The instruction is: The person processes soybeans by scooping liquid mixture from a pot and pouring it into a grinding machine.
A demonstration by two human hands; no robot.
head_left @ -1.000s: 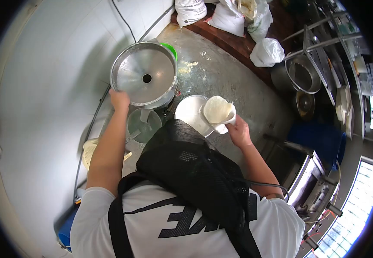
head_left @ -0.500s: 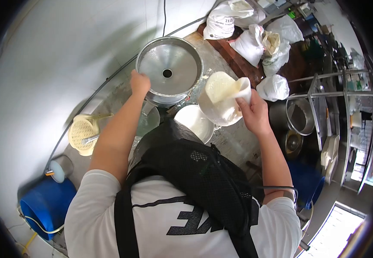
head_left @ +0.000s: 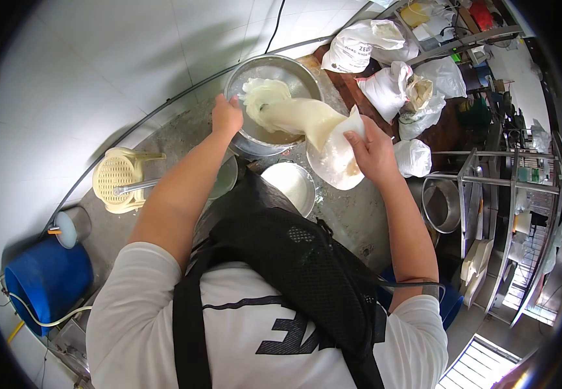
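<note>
A wide round metal hopper (head_left: 308,76) stands in front of me, close to the wall. My left hand (head_left: 227,115) is closed on its near-left rim. In my right hand (head_left: 377,148) I grip a white plastic container (head_left: 334,161), tilted left over the hopper's right side. Thick cream-coloured liquid (head_left: 297,118) streams from it and spreads over the hopper's bottom, covering the central hole. Below the hopper sits a round basin (head_left: 312,194) with white contents. Beside it a bowl (head_left: 226,179) is partly hidden by my left forearm.
White sacks (head_left: 353,50) are heaped at the back right. A metal rack (head_left: 488,185) with pots runs along the right. To the left are a cream plastic stool (head_left: 115,178) with a metal-handled tool on it and a blue barrel (head_left: 50,275). A cable follows the wall.
The white container has tipped further left, and liquid now pours from it into the hopper, which was bare inside before. My left hand stays at the rim. The camera view has shifted slightly.
</note>
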